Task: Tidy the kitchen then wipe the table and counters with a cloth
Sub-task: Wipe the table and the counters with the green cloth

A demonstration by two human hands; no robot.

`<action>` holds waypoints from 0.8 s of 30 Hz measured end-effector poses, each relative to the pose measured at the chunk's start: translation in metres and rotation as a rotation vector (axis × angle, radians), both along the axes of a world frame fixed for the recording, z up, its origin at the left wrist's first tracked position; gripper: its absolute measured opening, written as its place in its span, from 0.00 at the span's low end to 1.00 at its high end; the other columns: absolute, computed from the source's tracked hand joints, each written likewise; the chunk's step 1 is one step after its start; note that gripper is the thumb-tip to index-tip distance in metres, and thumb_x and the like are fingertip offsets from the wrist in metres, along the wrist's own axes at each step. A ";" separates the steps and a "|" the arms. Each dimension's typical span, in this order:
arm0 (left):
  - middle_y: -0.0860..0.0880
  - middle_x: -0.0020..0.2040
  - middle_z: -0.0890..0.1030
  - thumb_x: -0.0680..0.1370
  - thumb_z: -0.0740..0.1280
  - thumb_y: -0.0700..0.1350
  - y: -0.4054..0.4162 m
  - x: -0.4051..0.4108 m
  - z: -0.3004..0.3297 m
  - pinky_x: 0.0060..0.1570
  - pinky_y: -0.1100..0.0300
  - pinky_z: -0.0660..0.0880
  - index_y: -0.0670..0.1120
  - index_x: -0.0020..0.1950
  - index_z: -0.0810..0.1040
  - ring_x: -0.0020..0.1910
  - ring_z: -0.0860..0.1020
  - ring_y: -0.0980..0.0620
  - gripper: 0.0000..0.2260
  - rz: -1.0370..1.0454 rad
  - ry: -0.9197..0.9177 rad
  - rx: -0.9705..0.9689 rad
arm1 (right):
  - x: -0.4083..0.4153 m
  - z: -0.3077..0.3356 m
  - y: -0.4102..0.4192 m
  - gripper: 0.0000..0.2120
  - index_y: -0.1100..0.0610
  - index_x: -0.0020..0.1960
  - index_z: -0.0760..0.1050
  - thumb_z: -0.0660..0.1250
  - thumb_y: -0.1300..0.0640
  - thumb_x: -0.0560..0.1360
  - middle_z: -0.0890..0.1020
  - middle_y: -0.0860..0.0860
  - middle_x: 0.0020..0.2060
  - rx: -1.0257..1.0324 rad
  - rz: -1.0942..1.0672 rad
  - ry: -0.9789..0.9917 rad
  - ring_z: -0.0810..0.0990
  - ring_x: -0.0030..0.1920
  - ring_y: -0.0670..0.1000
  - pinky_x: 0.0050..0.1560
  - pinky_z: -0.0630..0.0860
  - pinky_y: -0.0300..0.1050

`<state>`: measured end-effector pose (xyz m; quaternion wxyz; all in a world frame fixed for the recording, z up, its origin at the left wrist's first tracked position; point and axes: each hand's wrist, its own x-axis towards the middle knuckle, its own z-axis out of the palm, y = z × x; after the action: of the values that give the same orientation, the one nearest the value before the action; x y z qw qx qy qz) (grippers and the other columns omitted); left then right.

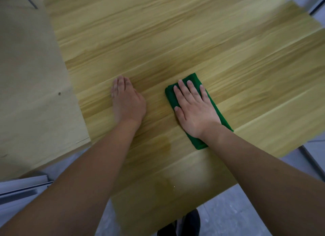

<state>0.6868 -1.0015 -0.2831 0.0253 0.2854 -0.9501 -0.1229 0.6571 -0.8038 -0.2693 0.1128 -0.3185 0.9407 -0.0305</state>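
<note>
A folded green cloth (212, 111) lies on the light wooden table (175, 42), right of centre. My right hand (193, 109) presses flat on the cloth with its fingers straight and spread. My left hand (127, 100) rests flat on the bare wood to the left of the cloth, fingers together and pointing away from me. A damp, darker patch (163, 148) shows on the wood between my forearms.
A paler board or second surface (31, 77) adjoins the table on the left. Grey floor (246, 214) shows past the near edge, with a dark shoe (191, 223) below. A metal rail (24, 186) lies at the lower left, and another metal frame (311, 158) at the right.
</note>
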 end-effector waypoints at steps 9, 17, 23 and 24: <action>0.42 0.78 0.56 0.82 0.48 0.44 0.002 0.002 -0.002 0.77 0.53 0.47 0.37 0.78 0.55 0.78 0.51 0.46 0.24 -0.001 0.011 -0.016 | 0.028 0.001 0.023 0.28 0.53 0.79 0.38 0.40 0.46 0.81 0.38 0.49 0.77 -0.009 -0.007 -0.017 0.33 0.76 0.51 0.76 0.35 0.55; 0.41 0.77 0.59 0.82 0.49 0.43 0.003 0.002 -0.004 0.76 0.53 0.48 0.36 0.77 0.58 0.77 0.54 0.45 0.24 0.002 0.027 -0.032 | 0.059 -0.001 0.050 0.31 0.53 0.79 0.40 0.35 0.45 0.78 0.39 0.49 0.78 -0.013 0.011 -0.025 0.35 0.76 0.51 0.76 0.35 0.54; 0.41 0.78 0.58 0.82 0.49 0.42 0.004 0.003 -0.002 0.77 0.53 0.48 0.36 0.77 0.57 0.77 0.53 0.44 0.23 -0.003 0.014 -0.039 | 0.088 0.002 0.077 0.30 0.53 0.79 0.42 0.37 0.45 0.79 0.40 0.49 0.78 -0.014 0.018 -0.041 0.36 0.77 0.51 0.75 0.36 0.56; 0.41 0.78 0.58 0.82 0.48 0.42 0.004 0.003 -0.002 0.77 0.53 0.48 0.36 0.77 0.57 0.77 0.53 0.44 0.23 -0.004 0.007 -0.043 | 0.090 0.003 0.080 0.30 0.53 0.79 0.42 0.37 0.44 0.79 0.40 0.48 0.78 -0.010 0.018 -0.047 0.36 0.77 0.51 0.75 0.35 0.57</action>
<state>0.6897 -0.9979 -0.2853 0.0348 0.2827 -0.9530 -0.1036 0.7475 -0.7242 -0.2665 0.1333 -0.3266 0.9348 -0.0416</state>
